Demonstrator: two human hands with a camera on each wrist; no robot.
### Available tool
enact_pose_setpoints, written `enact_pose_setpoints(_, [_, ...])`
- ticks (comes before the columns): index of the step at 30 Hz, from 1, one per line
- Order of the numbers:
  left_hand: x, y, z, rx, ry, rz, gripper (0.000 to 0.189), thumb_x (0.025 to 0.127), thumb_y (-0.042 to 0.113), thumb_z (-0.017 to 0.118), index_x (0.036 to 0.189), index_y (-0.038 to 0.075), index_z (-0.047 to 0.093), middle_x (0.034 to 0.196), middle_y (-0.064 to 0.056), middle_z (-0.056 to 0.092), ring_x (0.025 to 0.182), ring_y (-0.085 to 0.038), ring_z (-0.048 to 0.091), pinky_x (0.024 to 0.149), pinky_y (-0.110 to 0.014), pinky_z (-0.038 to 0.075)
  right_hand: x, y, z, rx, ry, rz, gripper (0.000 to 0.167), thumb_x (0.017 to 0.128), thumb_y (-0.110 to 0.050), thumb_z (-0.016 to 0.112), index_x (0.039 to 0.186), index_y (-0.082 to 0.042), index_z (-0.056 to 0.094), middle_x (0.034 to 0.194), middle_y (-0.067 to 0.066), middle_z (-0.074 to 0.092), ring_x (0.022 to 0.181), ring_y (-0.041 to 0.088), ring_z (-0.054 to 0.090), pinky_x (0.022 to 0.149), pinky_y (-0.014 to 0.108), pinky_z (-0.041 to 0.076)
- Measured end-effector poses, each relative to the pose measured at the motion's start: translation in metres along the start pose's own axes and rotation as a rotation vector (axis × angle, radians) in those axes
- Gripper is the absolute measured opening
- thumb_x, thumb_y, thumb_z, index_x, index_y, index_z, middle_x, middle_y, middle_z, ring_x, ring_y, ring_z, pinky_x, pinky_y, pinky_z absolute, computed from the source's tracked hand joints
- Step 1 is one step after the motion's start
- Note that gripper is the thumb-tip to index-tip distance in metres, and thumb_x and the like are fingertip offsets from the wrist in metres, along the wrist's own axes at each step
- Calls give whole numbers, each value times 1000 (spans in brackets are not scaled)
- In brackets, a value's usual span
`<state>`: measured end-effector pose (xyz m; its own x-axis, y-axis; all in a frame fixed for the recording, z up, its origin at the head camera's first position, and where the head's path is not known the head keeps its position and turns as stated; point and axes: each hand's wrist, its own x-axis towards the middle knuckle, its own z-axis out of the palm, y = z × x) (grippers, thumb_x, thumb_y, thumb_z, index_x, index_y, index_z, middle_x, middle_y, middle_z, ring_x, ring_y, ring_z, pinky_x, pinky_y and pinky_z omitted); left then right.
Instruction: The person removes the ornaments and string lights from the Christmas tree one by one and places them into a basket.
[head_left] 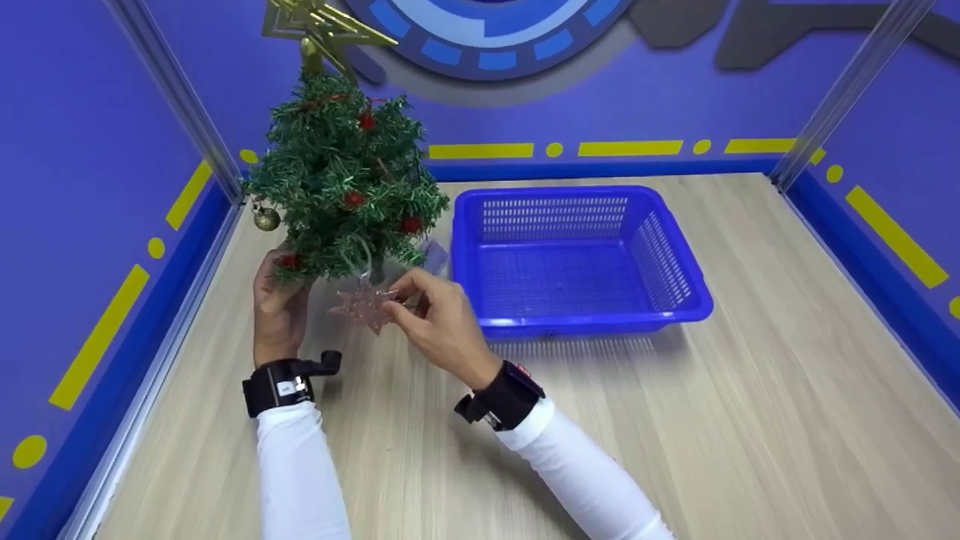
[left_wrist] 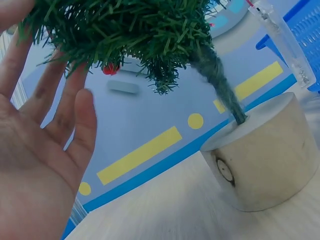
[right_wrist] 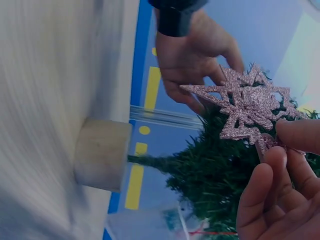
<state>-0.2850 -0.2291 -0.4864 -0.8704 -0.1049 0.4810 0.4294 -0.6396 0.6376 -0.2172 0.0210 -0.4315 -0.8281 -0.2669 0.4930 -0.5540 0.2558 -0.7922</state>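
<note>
My right hand (head_left: 442, 319) pinches a pink glittery star ornament (head_left: 365, 306) between thumb and fingers, in front of the lower branches of a small Christmas tree (head_left: 345, 172). A pale loop rises from the ornament's top in the head view. In the right wrist view the cut-out, pointed shape of the star (right_wrist: 250, 102) shows close up. My left hand (head_left: 279, 307) is at the tree's lower left, its fingers extended among the branch tips and partly hidden by them. The tree stands on a round wooden base (left_wrist: 265, 155).
Right of the tree sits a blue plastic basket (head_left: 555, 326) with slotted walls. A clear plastic item (head_left: 433, 256) stands between them. Red baubles (head_left: 354, 199), a gold bauble (head_left: 266, 218) and a gold star topper (head_left: 322, 30) decorate the tree. Blue panels (head_left: 67, 187) enclose the table.
</note>
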Motion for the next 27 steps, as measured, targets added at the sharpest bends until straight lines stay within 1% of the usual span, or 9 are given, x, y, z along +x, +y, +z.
enact_pose_setpoints(3, [0, 2, -2, 23, -8, -12, 27, 87, -13, 54, 102, 4, 69, 106, -6, 67, 99, -19, 61, 93, -36, 48, 2, -7, -9, 30, 40, -47, 8, 94, -12, 72, 99, -7, 69, 86, 1, 73, 60, 5, 56, 54, 23, 49])
enact_pose_setpoints(5, [0, 2, -2, 23, 2, -17, 26, 87, -12, 55, 101, 4, 70, 105, -6, 68, 98, -19, 61, 93, -36, 47, 3, -12, -14, 59, 66, -67, 9, 94, -13, 72, 99, -6, 71, 86, 1, 73, 60, 7, 56, 54, 23, 49])
enact_pose_setpoints(11, [-1, 1, 0, 45, 40, -23, 26, 86, -10, 53, 98, 5, 71, 104, -5, 68, 98, -18, 62, 94, -35, 49, 5, -21, -27, 108, 144, -91, 9, 93, -16, 74, 96, -8, 73, 86, 1, 72, 57, 9, 52, 52, 23, 47])
enact_pose_setpoints(17, [-2, 1, 2, 42, 60, -26, 26, 86, -10, 53, 98, 6, 71, 104, -5, 68, 97, -17, 63, 93, -35, 49, 5, -22, -31, 113, 162, -96, 9, 93, -15, 75, 96, -7, 73, 84, 2, 72, 56, 8, 51, 51, 23, 46])
enact_pose_setpoints(20, [-2, 2, 2, 62, 64, -27, 27, 85, -10, 53, 98, 7, 71, 105, -4, 68, 97, -17, 63, 90, -34, 50, 5, -23, -32, 117, 164, -105, 9, 93, -14, 75, 96, -6, 73, 84, 3, 72, 55, 8, 51, 51, 23, 45])
enact_pose_setpoints(23, [-2, 3, 3, 60, 59, -27, 29, 85, -11, 54, 100, 7, 71, 108, -4, 68, 97, -17, 62, 87, -33, 49, 5, -26, -35, 134, 171, -123, 10, 93, -15, 75, 97, -6, 73, 85, 4, 72, 55, 8, 49, 50, 23, 43])
enact_pose_setpoints(27, [-2, 4, 4, 58, 49, -27, 32, 85, -12, 53, 102, 8, 72, 115, -5, 68, 100, -18, 61, 89, -34, 48, 6, -30, -39, 166, 183, -153, 11, 93, -15, 75, 97, -6, 74, 84, 4, 73, 53, 8, 46, 48, 23, 39])
